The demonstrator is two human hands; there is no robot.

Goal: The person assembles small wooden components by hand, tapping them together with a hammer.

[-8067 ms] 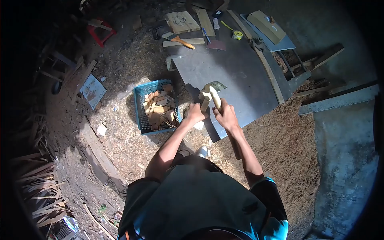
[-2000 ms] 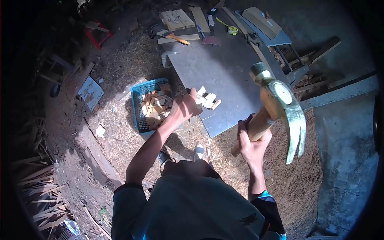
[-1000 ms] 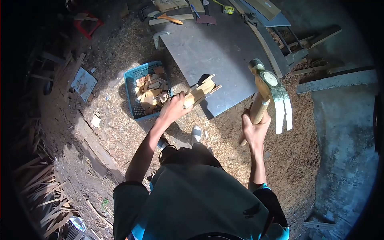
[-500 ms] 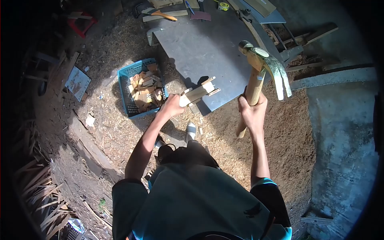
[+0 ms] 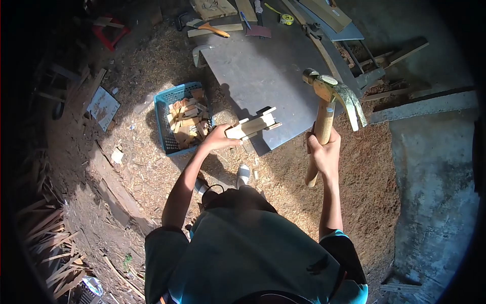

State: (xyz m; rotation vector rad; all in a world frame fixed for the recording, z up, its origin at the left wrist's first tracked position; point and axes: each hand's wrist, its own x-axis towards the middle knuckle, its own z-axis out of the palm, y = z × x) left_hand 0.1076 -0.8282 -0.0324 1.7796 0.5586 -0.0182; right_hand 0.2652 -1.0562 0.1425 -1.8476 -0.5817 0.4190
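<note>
My right hand [image 5: 326, 150] is wrapped round the wooden handle of a claw hammer [image 5: 324, 119]. Its metal head is up, with the claw pointing right and down, over the table's right side in this view. Between the fingers and thumb of my left hand [image 5: 218, 139] is a small assembly of wooden pieces [image 5: 251, 125], with thin strips jutting out at its far end. That assembly overlaps the near corner of the dark tabletop [image 5: 253, 66] and throws a shadow there.
Left of the table, a blue plastic crate [image 5: 161, 119] holds many wood offcuts [image 5: 185, 119]. A paintbrush [image 5: 212, 28], a tape measure [image 5: 286, 19], a blue pen [image 5: 245, 20] and boards [image 5: 215, 7] lie along the far edge. Wood shavings cover the floor; a concrete wall [image 5: 435, 192] stands at right.
The view has shifted slightly, so most things sit a little lower and to the right. Both hands keep their hold, and the fingers of my left hand are more extended along the wooden assembly.
</note>
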